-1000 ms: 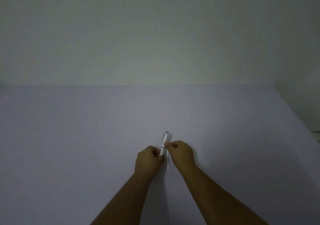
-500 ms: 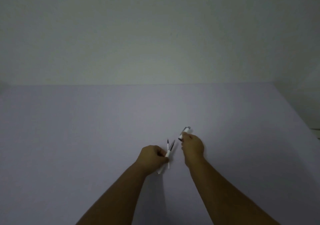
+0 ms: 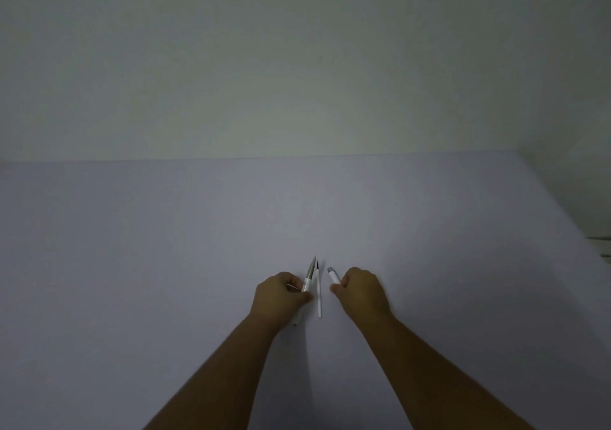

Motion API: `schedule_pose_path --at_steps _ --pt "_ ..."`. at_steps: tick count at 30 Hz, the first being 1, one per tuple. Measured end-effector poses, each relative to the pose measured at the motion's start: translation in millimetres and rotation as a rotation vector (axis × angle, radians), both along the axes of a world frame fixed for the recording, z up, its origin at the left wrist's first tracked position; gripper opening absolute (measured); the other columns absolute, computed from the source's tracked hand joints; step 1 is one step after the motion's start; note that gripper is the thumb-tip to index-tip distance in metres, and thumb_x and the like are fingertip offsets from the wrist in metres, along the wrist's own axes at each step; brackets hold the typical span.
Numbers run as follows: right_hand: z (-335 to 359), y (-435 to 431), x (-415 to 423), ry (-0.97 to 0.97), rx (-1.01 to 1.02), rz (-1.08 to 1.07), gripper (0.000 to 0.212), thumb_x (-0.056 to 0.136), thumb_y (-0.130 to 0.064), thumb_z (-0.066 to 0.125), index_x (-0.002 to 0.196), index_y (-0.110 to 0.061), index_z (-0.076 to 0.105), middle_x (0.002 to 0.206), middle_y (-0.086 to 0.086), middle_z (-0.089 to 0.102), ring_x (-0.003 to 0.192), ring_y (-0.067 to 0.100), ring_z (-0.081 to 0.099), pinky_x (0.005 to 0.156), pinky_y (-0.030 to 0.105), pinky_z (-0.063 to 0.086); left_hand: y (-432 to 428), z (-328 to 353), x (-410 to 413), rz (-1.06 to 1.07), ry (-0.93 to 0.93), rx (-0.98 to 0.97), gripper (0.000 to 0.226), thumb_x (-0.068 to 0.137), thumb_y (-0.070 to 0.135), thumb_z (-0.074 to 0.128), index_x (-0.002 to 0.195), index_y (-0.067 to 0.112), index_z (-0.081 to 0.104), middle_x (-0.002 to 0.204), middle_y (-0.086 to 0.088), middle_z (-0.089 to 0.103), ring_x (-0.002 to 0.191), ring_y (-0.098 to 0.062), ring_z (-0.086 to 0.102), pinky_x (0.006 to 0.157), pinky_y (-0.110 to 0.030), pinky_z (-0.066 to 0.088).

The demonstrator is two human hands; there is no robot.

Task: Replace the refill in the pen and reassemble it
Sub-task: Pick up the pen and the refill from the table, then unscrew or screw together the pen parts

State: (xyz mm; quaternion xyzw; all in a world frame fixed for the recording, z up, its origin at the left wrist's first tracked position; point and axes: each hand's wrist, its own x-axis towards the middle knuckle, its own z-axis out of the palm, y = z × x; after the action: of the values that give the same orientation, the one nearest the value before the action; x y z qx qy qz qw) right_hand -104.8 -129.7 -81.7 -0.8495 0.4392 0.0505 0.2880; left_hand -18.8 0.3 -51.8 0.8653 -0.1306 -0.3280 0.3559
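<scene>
The white pen is in two pieces. My left hand (image 3: 279, 295) grips the front half of the pen (image 3: 307, 284), its grey refill sticking out and pointing away from me. My right hand (image 3: 362, 289) holds the rear half of the pen (image 3: 334, 276), a short white tube with a grey end. Between my hands a thin white spare refill (image 3: 318, 292) with a dark tip lies flat on the pale lilac table (image 3: 165, 264), touching neither hand.
A plain pale wall rises behind the table's far edge. The table's right edge runs diagonally at the right, with a light object (image 3: 603, 246) just past it.
One second ago both hands held the whole pen together. The pen has come apart: my right hand carried the rear half to the right, then lower, while my left kept the front half.
</scene>
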Motion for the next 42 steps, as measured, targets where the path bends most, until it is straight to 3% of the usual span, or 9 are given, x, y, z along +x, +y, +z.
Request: schedule_pose_path --at_steps 4,12,16,20,23,25,28,37,42 --pt "-2 2 1 -0.026 0.032 -0.049 0.04 0.08 -0.036 0.068 0.101 -0.002 0.064 0.107 0.017 0.067 0.1 0.032 0.064 0.083 0.038 0.051 3 -3 -2 0.004 0.015 0.008 0.013 0.075 0.022 0.076 0.079 0.018 0.065 0.082 -0.002 0.068 0.073 -0.018 0.062 0.056 -0.019 0.044" --pt "10 1 1 -0.179 0.101 -0.16 0.037 0.087 -0.042 0.058 0.088 -0.006 0.064 0.094 0.015 0.07 0.093 0.031 0.064 0.082 0.035 0.049 3 1 -5 -0.009 0.002 0.014 0.014 0.076 0.021 0.076 0.08 0.018 0.064 0.08 0.0 0.065 0.072 -0.015 0.061 0.051 -0.015 0.042" --pt "32 3 8 -0.399 0.468 -0.227 0.038 0.085 -0.045 0.061 0.081 -0.008 0.065 0.074 0.001 0.06 0.074 0.018 0.056 0.072 0.034 0.048 0 9 -8 -0.052 -0.026 -0.01 0.013 0.078 0.018 0.075 0.08 0.017 0.062 0.071 0.005 0.06 0.059 -0.006 0.054 0.036 -0.008 0.042" --pt "42 8 11 -0.406 0.539 -0.167 0.028 0.08 -0.033 0.071 0.061 -0.017 0.058 0.065 -0.002 0.056 0.063 0.01 0.051 0.067 0.03 0.043 -2 18 -11 -0.081 -0.082 -0.024 0.012 0.079 0.02 0.074 0.082 0.017 0.062 0.068 0.007 0.058 0.064 -0.013 0.058 0.055 -0.017 0.049" --pt "46 7 9 -0.441 0.571 -0.186 0.024 0.082 -0.027 0.07 0.073 -0.006 0.066 0.065 0.004 0.055 0.057 0.013 0.046 0.057 0.027 0.04 0 23 -13 -0.088 -0.108 -0.04 0.012 0.08 0.019 0.073 0.089 0.013 0.068 0.073 0.002 0.061 0.07 -0.017 0.058 0.073 -0.036 0.056" --pt "49 7 6 -0.478 0.629 -0.212 0.026 0.083 -0.025 0.068 0.085 0.001 0.069 0.065 0.004 0.055 0.057 0.014 0.046 0.057 0.028 0.04 1 27 -14 -0.097 -0.117 -0.061 0.014 0.082 0.019 0.071 0.093 0.01 0.07 0.076 0.0 0.061 0.071 -0.018 0.057 0.072 -0.035 0.055" --pt "52 8 2 -0.538 0.672 -0.228 0.017 0.084 -0.022 0.066 0.08 -0.005 0.068 0.066 0.003 0.057 0.06 0.014 0.048 0.064 0.032 0.042 2 34 -16 -0.115 -0.115 -0.084 0.014 0.083 0.018 0.069 0.094 0.009 0.071 0.077 -0.001 0.062 0.072 -0.017 0.056 0.065 -0.027 0.047" --pt "60 8 -8 -0.677 0.835 -0.211 0.01 0.09 -0.007 0.058 0.084 -0.006 0.066 0.075 0.005 0.06 0.068 0.014 0.053 0.067 0.023 0.047 9 42 -22 -0.082 0.031 -0.162 0.012 0.084 0.011 0.064 0.089 0.008 0.075 0.073 0.001 0.063 0.066 -0.015 0.053 0.064 -0.029 0.046" --pt "60 9 -8 -0.53 0.765 -0.241 0.022 0.082 -0.026 0.07 0.075 -0.006 0.065 0.065 0.005 0.054 0.059 0.015 0.047 0.061 0.028 0.043 10 42 -25 -0.086 -0.075 -0.138 0.015 0.084 0.016 0.067 0.095 0.008 0.074 0.08 -0.001 0.065 0.068 -0.013 0.053 0.058 -0.019 0.04"
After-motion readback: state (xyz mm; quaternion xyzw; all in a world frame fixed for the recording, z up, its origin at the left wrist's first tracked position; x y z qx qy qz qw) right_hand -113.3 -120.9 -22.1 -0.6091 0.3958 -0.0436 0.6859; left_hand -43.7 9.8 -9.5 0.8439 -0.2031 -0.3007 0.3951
